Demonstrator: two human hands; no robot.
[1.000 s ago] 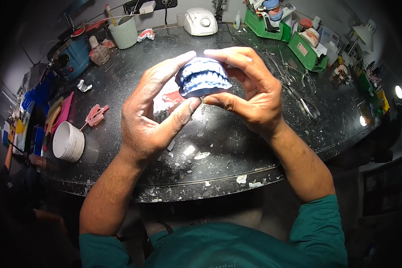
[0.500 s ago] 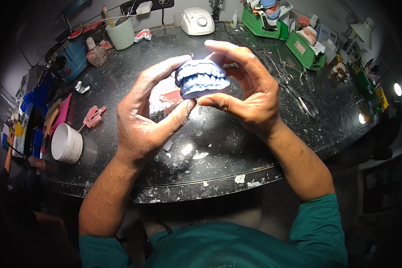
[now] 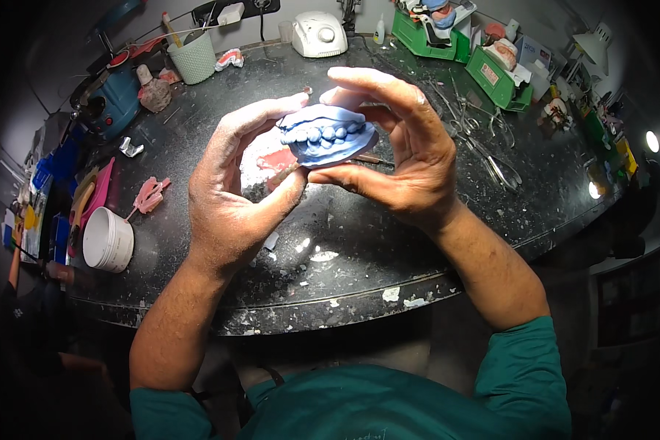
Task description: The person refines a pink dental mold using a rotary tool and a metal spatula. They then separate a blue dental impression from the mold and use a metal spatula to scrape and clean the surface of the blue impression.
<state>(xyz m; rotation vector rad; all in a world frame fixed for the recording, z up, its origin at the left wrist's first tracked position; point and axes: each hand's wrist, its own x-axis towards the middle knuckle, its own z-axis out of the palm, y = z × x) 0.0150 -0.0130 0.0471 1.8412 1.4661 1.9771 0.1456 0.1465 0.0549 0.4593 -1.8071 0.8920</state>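
A pale blue dental model (image 3: 324,135), its upper and lower teeth meeting, is held up in bright light above the bench. My left hand (image 3: 231,187) grips it on the left side, thumb low near the base and fingertips at the upper edge; the fingers are dusted white. From the right, my right hand (image 3: 412,150) has its thumb beneath the base, with the fingers arched over and behind the model. Behind it on the bench lies a pink piece (image 3: 276,161) among whitish powder, partly hidden by my left hand and the model.
A dark, speckled bench (image 3: 359,257) curves around me. At left are a white tub (image 3: 108,240) and a pink dental frame (image 3: 151,195). Metal pliers (image 3: 495,163) lie right. Green bins (image 3: 497,77), a white control box (image 3: 319,34) and a blue machine (image 3: 110,99) stand behind.
Both hands have turned the dental model, so a side row of teeth now faces me. It has shifted slightly left, and the light on it looks less harsh.
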